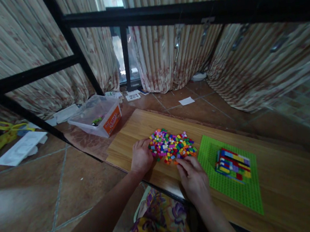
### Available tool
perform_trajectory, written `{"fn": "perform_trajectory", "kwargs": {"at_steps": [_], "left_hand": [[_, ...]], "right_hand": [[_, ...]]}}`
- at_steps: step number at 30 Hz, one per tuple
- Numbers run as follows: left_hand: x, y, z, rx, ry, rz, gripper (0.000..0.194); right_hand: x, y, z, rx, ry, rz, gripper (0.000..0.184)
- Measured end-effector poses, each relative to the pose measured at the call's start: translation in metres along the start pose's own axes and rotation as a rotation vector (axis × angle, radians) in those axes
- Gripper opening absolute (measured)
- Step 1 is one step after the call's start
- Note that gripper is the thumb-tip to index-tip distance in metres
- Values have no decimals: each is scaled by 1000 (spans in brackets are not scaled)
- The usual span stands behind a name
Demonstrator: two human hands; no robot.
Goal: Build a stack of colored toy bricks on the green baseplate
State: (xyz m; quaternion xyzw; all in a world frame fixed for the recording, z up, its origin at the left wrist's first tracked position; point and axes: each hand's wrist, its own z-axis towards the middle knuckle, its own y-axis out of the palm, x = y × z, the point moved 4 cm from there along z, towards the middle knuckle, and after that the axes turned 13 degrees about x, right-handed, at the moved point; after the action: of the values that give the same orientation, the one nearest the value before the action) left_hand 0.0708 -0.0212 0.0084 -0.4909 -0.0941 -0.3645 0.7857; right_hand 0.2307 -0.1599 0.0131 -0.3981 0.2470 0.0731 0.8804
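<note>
A loose heap of small toy bricks [172, 144] in many colours lies on the wooden table. My left hand [141, 158] rests against the heap's left edge, its fingers stretched along the bricks and partly hidden. At the near right edge is my right hand [194, 179], thumb and index tips drawn close together beside an orange brick [176, 162]; whatever is between them is too small to make out. To the right lies a green baseplate [209, 154], bearing a blocky build of multicoloured bricks [234, 164]. Neither hand touches the baseplate.
The wooden table [287, 179] runs off to the right. Beyond its left end stands a clear plastic box [95, 114] with an orange label and a few pieces inside. Black metal bars [187, 12] cross in front of striped curtains [162, 58]. Papers [186, 101] lie on the tiled floor.
</note>
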Motion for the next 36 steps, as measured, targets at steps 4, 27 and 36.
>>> {"fn": "perform_trajectory", "kwargs": {"at_steps": [4,27,36], "left_hand": [[-1,0,0,10,19,1,41],[-9,1,11,20,94,56,37],[-10,1,10,29,118,53,38]], "right_hand": [[-4,10,5,-51,-52,-56,26],[85,-106,-24,412,646,68,32],[77,-92,-9,398,484,-137,33]]}}
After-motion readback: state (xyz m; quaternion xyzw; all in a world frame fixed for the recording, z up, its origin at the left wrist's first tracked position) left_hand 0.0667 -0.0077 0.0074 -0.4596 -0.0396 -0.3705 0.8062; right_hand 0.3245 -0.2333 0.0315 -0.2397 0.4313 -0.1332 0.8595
